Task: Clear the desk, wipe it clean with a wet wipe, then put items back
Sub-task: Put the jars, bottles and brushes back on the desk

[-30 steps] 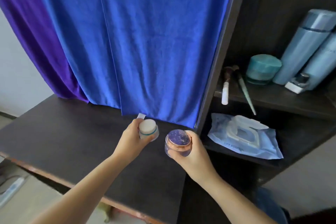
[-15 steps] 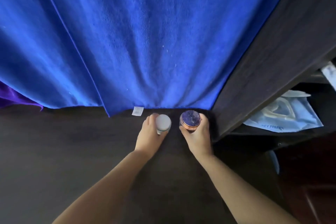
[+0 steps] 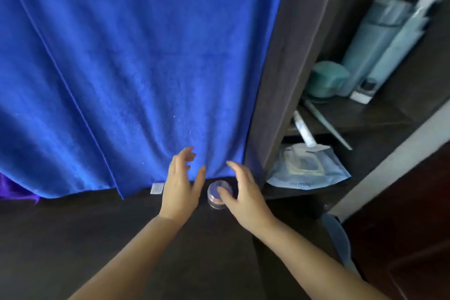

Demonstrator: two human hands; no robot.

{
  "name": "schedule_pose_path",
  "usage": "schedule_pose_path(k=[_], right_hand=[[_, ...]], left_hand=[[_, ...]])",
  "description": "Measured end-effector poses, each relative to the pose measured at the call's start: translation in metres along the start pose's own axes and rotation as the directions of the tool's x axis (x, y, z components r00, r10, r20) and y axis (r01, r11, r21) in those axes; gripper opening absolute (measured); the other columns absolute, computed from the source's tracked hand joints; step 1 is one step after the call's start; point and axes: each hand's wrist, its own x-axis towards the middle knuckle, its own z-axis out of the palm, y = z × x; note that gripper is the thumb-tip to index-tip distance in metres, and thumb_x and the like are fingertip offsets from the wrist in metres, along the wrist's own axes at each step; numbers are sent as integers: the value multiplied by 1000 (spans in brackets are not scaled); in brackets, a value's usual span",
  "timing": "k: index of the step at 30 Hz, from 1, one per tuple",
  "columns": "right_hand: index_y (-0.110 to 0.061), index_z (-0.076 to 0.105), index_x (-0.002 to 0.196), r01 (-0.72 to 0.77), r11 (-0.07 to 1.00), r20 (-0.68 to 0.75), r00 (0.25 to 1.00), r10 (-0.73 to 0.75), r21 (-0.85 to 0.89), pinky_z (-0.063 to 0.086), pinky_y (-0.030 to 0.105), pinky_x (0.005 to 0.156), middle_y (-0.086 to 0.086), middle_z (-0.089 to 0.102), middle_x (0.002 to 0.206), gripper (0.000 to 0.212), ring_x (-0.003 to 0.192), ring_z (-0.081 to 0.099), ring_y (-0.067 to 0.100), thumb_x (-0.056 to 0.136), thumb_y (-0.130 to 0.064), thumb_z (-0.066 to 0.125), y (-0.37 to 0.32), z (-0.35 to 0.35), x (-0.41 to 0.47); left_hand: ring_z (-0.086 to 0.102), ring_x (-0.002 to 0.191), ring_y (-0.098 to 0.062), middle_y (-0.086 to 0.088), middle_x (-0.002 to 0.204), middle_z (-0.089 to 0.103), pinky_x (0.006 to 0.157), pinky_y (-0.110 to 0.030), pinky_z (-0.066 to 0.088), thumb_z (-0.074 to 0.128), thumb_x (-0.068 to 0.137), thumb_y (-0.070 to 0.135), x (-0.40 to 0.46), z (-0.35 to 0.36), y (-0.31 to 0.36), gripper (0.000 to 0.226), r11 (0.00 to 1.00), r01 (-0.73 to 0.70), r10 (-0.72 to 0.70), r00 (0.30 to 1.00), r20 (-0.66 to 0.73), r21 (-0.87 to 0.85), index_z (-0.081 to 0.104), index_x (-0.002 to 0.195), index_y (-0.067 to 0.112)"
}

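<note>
blue towel (image 3: 136, 75): hanging as a wide backdrop, its lower hem and small white tag (image 3: 157, 188) reaching the back edge of the worktop; a purple cloth (image 3: 17, 190) is peeking out at its lower left.
worktop (image 3: 73, 238): lying dark and matte beneath both forearms, running back to the towel.
shelf unit (image 3: 287, 80): standing just right of the towel, its dark side panel rising from the worktop's right end.
upper shelf (image 3: 379, 114): carrying two pale blue bottles (image 3: 372, 41), a teal jar (image 3: 327, 79), a small white item and two slim brush-like sticks, all blurred.
lower shelf: holding a light blue wet wipe pack (image 3: 309, 173) lying flat, its flap lifted.
left hand (image 3: 180, 190): hovering over the back of the worktop with fingers spread and relaxed, gripping nothing, covering the spot beneath it.
right hand (image 3: 243, 192): hanging loosely spread, holding nothing, its thumb overlapping the purple-lidded jar in the view; whether it is touching cannot be told.
purple-lidded jar (image 3: 219, 193): standing upright on the worktop at the towel's hem, between the two hands, near the shelf panel; clear glass body, coppery band, sparkly purple top.
change: half a second ago both hands were gripping jars at the towel's hem; now both are releasing, and the white-lidded jar is no longer showing, hidden behind the left hand or out of sight.
</note>
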Motion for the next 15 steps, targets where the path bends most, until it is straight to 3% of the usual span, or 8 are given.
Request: schedule_pose_path(k=[3,6,9,12,15], right_hand=[[-14,52,122,183,982,12,983,-184,38,36,20,101,-10,48,126,38,116,42,-9,86,-24,53,-37,-59,-20],[-15,60,102,329,944,-7,944,-329,26,45,20,85,-10,58,103,18,95,56,0,87,-10,51,-61,-127,-48],[-11,62,89,426,904,-146,894,-424,-17,46,17,76,-6,62,89,14,83,58,4,88,-13,49,-63,-196,-55],[-13,65,94,350,932,-359,862,-359,-92,47,12,77,-6,63,92,14,86,60,3,88,-9,54,-32,-256,-20],[-14,60,108,137,978,-420,887,-192,-158,50,31,86,0,58,105,20,96,59,14,88,-11,57,9,-287,31]], left_hand=[[55,94,-6,13,101,53,83,-15,41,45,84,37,2,9,82,30,973,-178,162,980,-112,-149,39,113,40],[54,91,2,14,98,52,82,-10,41,43,85,24,-8,24,167,24,887,-392,355,917,-183,-243,44,108,31],[55,89,-4,8,96,54,81,-12,42,45,86,19,-5,46,230,23,812,-522,511,852,-116,-260,49,108,23],[51,105,-7,4,108,52,92,-22,43,53,86,15,27,83,264,32,870,-469,472,882,-19,-151,49,118,19],[36,128,-20,-8,136,39,104,-28,30,58,87,16,72,114,268,55,967,-253,250,967,55,43,34,137,10]])
